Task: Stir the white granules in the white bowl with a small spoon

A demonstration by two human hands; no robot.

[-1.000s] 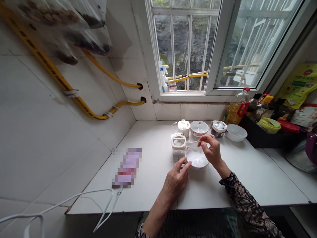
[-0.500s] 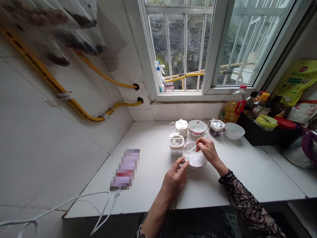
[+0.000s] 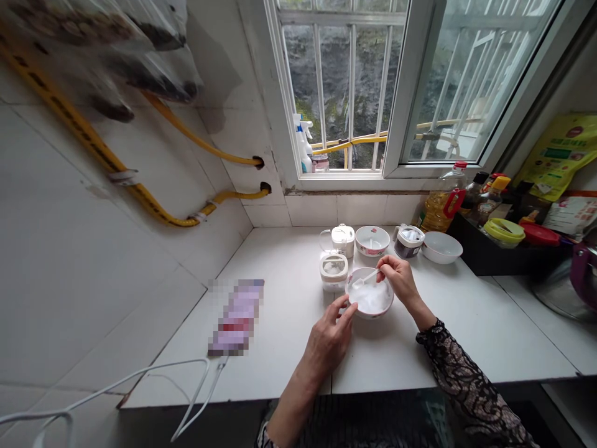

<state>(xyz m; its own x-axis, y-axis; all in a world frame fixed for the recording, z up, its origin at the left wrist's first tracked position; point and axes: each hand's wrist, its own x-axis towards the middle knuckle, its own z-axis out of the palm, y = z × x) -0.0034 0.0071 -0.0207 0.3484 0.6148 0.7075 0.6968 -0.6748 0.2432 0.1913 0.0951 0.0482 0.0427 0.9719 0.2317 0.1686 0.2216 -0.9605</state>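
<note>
A bowl point(image 3: 383, 307) holding a white substance rests on the white counter. My left hand point(image 3: 332, 330) grips its left rim between thumb and fingers. Over the bowl's right side, my right hand point(image 3: 395, 279) pinches the handle of a small white spoon point(image 3: 358, 283), whose head is at the bowl's upper left. Beside the bowl stands a lidded jar point(image 3: 333, 272) with white contents. Behind are a white lidded container point(image 3: 344, 239), a patterned bowl point(image 3: 372, 241) with something white inside, a jar with dark contents point(image 3: 408, 241) and a plain white bowl point(image 3: 442, 247).
A blurred-out purple item point(image 3: 237, 317) with a white cable point(image 3: 205, 379) lies on the left of the counter point(image 3: 284, 361). An oil bottle point(image 3: 441, 202) and a black box point(image 3: 471, 246) of condiments stand at the right, near a pot point(image 3: 559, 289).
My right hand has shifted slightly right, and the spoon has come with it, its head now lying more visibly above the white substance. My left hand keeps its hold on the rim.
</note>
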